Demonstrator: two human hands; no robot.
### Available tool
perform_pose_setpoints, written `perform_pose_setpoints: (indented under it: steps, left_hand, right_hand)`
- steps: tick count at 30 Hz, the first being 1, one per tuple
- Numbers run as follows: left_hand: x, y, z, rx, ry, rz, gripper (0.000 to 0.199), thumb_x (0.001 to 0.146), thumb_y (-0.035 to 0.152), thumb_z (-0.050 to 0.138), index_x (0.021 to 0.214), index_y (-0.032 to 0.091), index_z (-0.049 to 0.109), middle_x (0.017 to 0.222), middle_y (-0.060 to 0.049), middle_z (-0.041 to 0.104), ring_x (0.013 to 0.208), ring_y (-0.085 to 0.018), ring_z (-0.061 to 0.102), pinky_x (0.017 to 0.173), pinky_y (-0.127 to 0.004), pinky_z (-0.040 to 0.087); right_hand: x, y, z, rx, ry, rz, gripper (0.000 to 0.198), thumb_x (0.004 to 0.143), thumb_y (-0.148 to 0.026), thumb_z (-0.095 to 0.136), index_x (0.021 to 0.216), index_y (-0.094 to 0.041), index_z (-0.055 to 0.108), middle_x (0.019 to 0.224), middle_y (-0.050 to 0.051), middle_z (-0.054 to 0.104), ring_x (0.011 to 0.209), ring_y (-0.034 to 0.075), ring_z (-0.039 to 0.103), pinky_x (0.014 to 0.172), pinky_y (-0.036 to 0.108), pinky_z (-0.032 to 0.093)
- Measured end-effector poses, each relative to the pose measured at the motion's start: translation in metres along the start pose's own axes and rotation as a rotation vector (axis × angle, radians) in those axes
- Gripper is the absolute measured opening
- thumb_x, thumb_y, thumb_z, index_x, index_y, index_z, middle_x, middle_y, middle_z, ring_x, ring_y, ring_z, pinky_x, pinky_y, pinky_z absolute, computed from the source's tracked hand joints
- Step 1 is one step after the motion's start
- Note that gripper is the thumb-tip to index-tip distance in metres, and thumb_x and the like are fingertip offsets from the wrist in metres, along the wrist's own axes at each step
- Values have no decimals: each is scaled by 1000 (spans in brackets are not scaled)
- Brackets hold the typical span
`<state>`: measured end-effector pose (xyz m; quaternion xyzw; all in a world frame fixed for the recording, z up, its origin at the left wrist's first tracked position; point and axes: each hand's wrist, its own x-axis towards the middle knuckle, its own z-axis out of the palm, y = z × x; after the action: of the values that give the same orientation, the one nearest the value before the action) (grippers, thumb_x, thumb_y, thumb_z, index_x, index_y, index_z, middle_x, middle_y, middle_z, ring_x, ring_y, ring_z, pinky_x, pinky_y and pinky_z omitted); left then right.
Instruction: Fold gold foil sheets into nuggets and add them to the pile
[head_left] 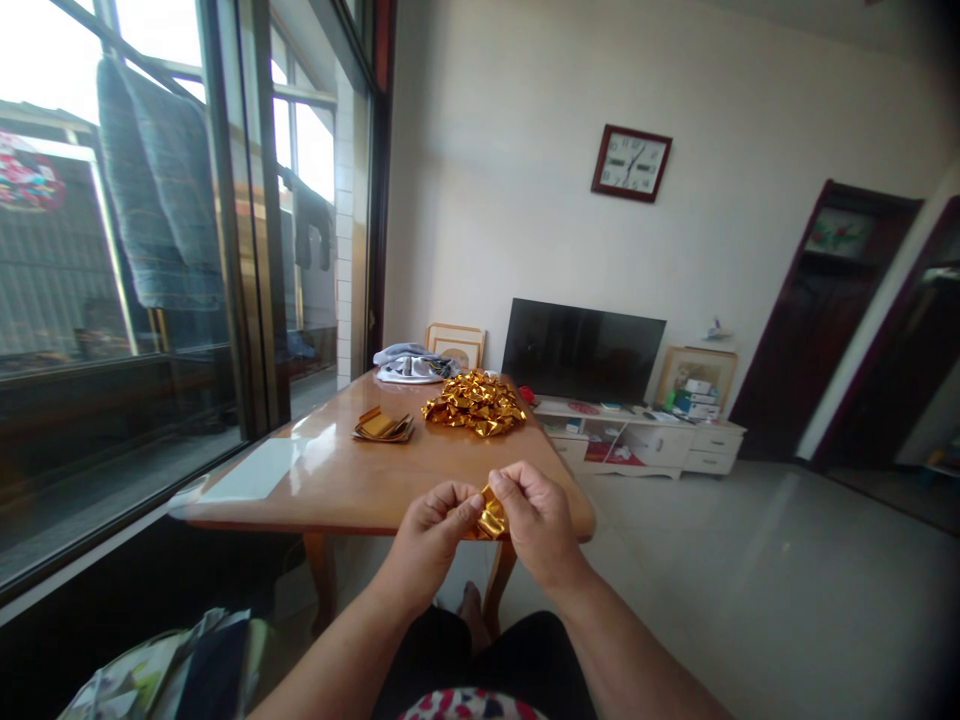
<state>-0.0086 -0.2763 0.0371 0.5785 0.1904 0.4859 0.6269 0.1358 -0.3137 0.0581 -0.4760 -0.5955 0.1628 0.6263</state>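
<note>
Pinching the left side of a small, shiny, folded piece of gold foil point(492, 518) between thumb and bent fingers of the left hand point(435, 530). Gripping the upper right side of the same piece with thumb and fingers of the right hand point(538, 522). Both closed on the foil, almost meeting over it, thumbs on top; partly covered by fingertips, so exact fold impossible to tell. Held up in front of the body, seen against the near edge of a glossy, orange-brown wooden worktop point(360, 490) with rounded corners and curved legs.

Farther back on the worktop, a broad heap of crumpled-looking, bright gold foil pieces point(476, 405), well apart from both hands. Left of the heap, near but not touching, a low stack of flat gold-brown sheets point(383, 428), edges curling upward. Near the left edge, a flat, pale rectangular sheet point(251, 470), catching window light. At the far end, a soft pile of pale grey-blue and white cloth point(412, 364), with a light wood-framed picture point(456, 342) upright behind.

Beyond, to the right, a wide black television point(585, 350) above a low white cabinet point(652, 447); higher on the wall, a square, dark red-framed clock point(631, 163), hanging tilted in view.
</note>
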Motion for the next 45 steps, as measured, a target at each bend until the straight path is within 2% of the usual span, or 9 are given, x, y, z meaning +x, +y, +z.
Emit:
perform_pose_setpoints:
  steps: [5,11,17,22,26,29,32,38,45]
  left_hand:
    - [0,-1,1,1,-4,-21,28,81,41,74,78,14,67,67,-1,60,63,-11,50,63,-22,40]
    - [0,-4,0,-25,-46,-48,29,83,41,73,80,13,67,72,-3,63,67,-13,53,66,-23,42]
    - [1,-5,-1,-29,-24,-42,30,81,43,74,80,14,68,72,-4,64,65,-13,53,63,-23,41]
    - [0,-8,-1,-24,-9,-43,31,81,43,74,78,14,66,69,-2,62,65,-12,53,64,-23,40]
    - [1,-10,-7,-9,-13,-35,30,83,43,72,80,14,66,73,-3,65,67,-12,54,65,-24,40]
    - [1,-13,-12,17,34,-34,31,81,44,73,80,14,66,72,-3,65,66,-13,55,63,-24,38]
    - [2,-15,-15,23,71,-18,31,79,43,75,77,14,66,68,-2,62,63,-12,52,61,-24,37]
    - [2,-17,-16,40,91,8,31,80,43,74,77,13,66,67,-1,60,62,-12,50,60,-23,36]
    - [4,-23,-20,114,53,29,32,82,44,72,78,12,65,70,-3,63,65,-13,54,62,-24,38]
  right_hand:
    - [-2,7,1,134,-49,118,39,90,-54,56,72,-20,53,59,-4,46,54,12,41,50,23,36]
    - [-3,10,0,89,11,74,40,89,-54,58,68,-21,49,58,-5,42,55,12,39,50,23,34]
    - [-1,13,3,174,-12,171,42,89,-58,55,68,-22,49,57,-5,42,52,12,39,48,23,34]
    - [-1,12,3,48,5,94,44,89,-56,57,65,-21,47,57,-4,44,54,12,40,50,24,34]
    - [4,18,2,164,-63,219,44,88,-60,57,72,-20,57,59,-2,52,52,12,44,49,24,35]
    - [8,25,1,200,11,316,50,88,-65,53,86,-17,67,68,3,62,53,14,51,51,25,39]
    - [8,28,0,88,111,257,49,91,-64,49,90,-17,67,74,5,65,60,15,55,56,27,42]
    - [-1,19,1,-244,196,-82,36,93,-50,55,73,-20,55,67,-1,51,66,16,49,64,27,40]
    - [-4,15,6,-180,-72,8,34,91,-47,59,71,-19,57,64,-2,52,61,14,46,57,25,37]
